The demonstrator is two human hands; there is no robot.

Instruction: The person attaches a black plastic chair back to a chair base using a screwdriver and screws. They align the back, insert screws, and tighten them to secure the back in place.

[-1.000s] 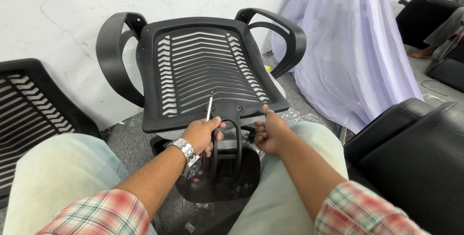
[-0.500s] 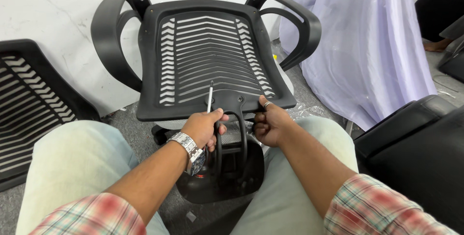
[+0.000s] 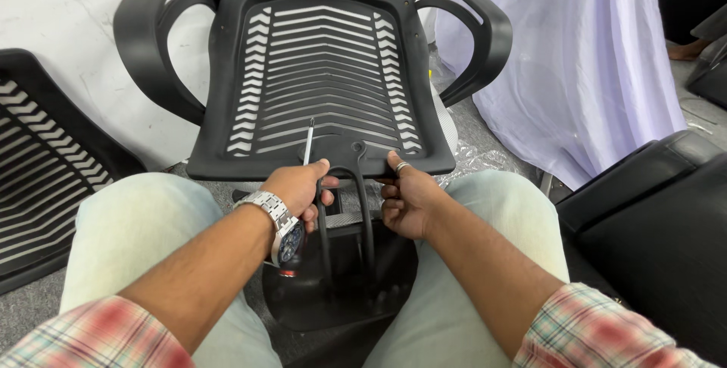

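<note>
From my view, the main risk I see is the backrest [image 3: 326,73] tipping. It stands upright in the upper middle of the frame, leaning toward the white wall [image 3: 68,12], and it seems steadied only by the two hands at its lower edge. If either grip loosens, I judge it could swing sideways or fall forward onto the knees. The second risk is the screwdriver [image 3: 308,141]: its thin shaft points up beside the bracket [image 3: 356,186], and a slip could send the tip across the plastic or toward the other hand's fingers.

My left hand [image 3: 299,190] is clenched around the screwdriver handle, just left of the bracket. My right hand [image 3: 409,198] grasps the bracket's right side at the backrest's bottom edge, a ring on one finger.

The backrest is black plastic with chevron slots showing white behind, and a curved armrest on each side. The bracket runs down to a dark plate [image 3: 341,292] between the legs, lower middle.
</note>
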